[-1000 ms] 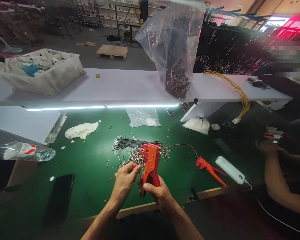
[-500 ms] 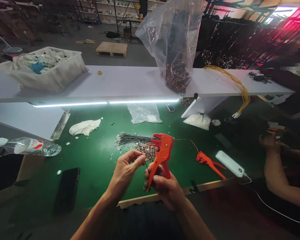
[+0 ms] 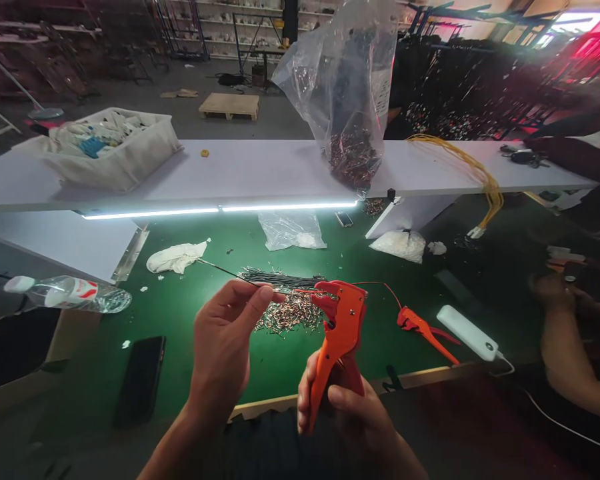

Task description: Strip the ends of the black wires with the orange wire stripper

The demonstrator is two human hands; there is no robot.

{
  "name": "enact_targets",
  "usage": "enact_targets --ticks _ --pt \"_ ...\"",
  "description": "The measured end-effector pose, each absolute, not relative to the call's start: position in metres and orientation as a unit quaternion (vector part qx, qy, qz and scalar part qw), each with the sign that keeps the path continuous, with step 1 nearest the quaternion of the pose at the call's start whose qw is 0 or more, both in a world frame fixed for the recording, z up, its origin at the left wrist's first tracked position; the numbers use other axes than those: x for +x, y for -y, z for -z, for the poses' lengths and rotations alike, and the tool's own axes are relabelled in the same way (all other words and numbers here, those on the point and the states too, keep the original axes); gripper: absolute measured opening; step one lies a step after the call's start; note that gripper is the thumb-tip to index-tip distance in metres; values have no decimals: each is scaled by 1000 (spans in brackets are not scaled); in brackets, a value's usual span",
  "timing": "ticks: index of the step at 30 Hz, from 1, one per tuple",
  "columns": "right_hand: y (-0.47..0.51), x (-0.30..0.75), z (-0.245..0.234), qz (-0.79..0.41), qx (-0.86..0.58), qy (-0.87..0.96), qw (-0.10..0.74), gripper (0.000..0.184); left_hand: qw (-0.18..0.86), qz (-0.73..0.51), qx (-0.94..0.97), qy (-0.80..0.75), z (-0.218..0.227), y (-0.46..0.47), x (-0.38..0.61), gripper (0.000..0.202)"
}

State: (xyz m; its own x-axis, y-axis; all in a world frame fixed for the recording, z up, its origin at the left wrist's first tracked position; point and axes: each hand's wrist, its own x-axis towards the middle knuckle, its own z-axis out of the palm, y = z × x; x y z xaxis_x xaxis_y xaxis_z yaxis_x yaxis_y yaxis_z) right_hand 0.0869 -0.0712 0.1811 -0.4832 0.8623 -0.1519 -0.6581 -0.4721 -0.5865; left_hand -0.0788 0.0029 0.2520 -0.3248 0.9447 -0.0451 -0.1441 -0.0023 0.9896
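Note:
My right hand (image 3: 347, 410) grips the handles of an orange wire stripper (image 3: 341, 337), held upright above the front edge of the green table (image 3: 190, 327). My left hand (image 3: 227, 343) pinches a thin black wire (image 3: 227, 271) that runs from the upper left into the stripper's jaws. Behind the tool lie a bundle of black wires (image 3: 280, 279) and a pile of stripped copper ends (image 3: 290, 313).
A second orange stripper (image 3: 423, 329) with a red wire, a white power bank (image 3: 469, 332), a phone (image 3: 141, 379), a water bottle (image 3: 73, 294) and a white cloth (image 3: 176, 257) lie around. A plastic bag (image 3: 347, 93) stands on the white shelf (image 3: 230, 170). Another person's arm (image 3: 563, 333) works at the right.
Both hands have risen and moved right toward the camera. The left hand now holds the wire level into the stripper's jaws instead of down beside the handles.

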Motion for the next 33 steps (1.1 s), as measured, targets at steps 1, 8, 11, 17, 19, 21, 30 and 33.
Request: enact_targets --ticks 1,8,11,17,19,21,30,33 --pt "72 86 -181 -829 -217 235 458 23 446 -614 360 -543 -252 -2 -78 17" --pt "75 84 -179 -817 -227 286 446 26 395 -618 395 -553 -244 11 -75 12" --pt "77 80 -176 -815 -234 272 455 27 369 -637 418 -532 -242 18 -71 6" --pt "75 72 -180 -801 -261 207 497 24 226 -662 542 -466 -238 30 -64 19" --pt "73 74 -186 -807 -250 199 497 29 198 -645 588 -447 -234 34 -62 26" --pt "73 78 -191 -815 -243 199 487 38 183 -620 630 -430 -231 38 -61 30" --pt "72 88 -198 -844 -179 223 453 53 24 -580 699 -417 -249 42 -58 23" --pt "72 87 -198 -846 -183 222 449 49 -22 -560 722 -405 -254 42 -55 16"
